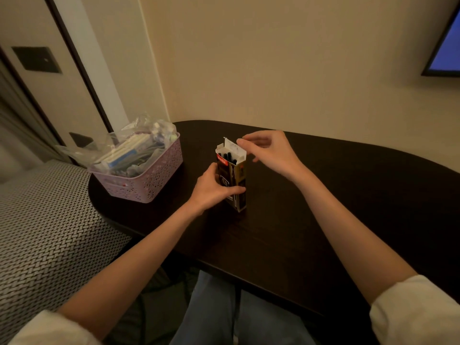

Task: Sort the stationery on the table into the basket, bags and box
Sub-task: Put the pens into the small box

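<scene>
A small cardboard box [236, 180] stands upright on the dark table [323, 207], its white top flap raised and several black pens showing inside. My left hand [211, 188] grips the box low on its front and side. My right hand [271, 150] is at the top right of the box, fingertips pinching the raised flap. A pink perforated basket [149, 180] sits at the table's left end, filled with clear plastic bags of stationery.
A sofa arm with a woven black-and-white pattern [42, 232] lies left of the table. The beige wall runs close behind the table. A screen [445, 46] hangs at the upper right. My knees [236, 314] are under the table's near edge.
</scene>
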`<state>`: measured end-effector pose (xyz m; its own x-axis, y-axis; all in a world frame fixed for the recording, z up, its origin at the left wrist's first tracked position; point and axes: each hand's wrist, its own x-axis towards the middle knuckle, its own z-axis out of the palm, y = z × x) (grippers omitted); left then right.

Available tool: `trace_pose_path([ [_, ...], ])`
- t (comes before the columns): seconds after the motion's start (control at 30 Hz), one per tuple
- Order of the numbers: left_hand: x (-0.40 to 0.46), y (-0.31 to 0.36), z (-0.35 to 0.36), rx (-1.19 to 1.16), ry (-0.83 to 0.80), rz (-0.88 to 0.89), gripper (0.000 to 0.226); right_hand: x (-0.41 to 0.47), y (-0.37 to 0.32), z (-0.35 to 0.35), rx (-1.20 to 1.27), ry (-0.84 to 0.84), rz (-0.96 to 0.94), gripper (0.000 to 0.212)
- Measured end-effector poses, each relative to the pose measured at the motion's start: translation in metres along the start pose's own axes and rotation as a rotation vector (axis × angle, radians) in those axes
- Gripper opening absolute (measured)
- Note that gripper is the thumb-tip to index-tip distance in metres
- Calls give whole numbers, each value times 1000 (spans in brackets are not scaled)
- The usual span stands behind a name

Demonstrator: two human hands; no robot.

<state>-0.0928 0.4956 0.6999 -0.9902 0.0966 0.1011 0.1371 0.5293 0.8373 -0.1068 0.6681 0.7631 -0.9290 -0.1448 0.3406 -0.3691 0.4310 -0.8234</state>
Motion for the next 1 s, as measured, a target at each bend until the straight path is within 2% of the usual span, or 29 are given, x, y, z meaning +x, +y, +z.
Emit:
trace_pose_path([
  [0.17,3,3,0,51,-48,0,86,4,-3,-6,3,-33,-5,17],
  [0.27,1,9,1,-79,-13,84,96,7,-2,-11,21,-44,6,13],
  [0.37,0,18,2,-247,159,204,82,8,0,-14,24,-60,10,13],
  [0.47,-1,27,4,-355,255,234,60,7,2,-15,35,-54,13,13],
  [0.7,4,24,8,-494,249,169,32,2,9,-15,133,-32,35,13],
  [0.87,8,27,11,-502,228,120,32,-2,14,-10,255,-30,51,18],
  [1.0,11,29,10,-499,176,117,36,-2,15,-9,228,-59,-1,22],
])
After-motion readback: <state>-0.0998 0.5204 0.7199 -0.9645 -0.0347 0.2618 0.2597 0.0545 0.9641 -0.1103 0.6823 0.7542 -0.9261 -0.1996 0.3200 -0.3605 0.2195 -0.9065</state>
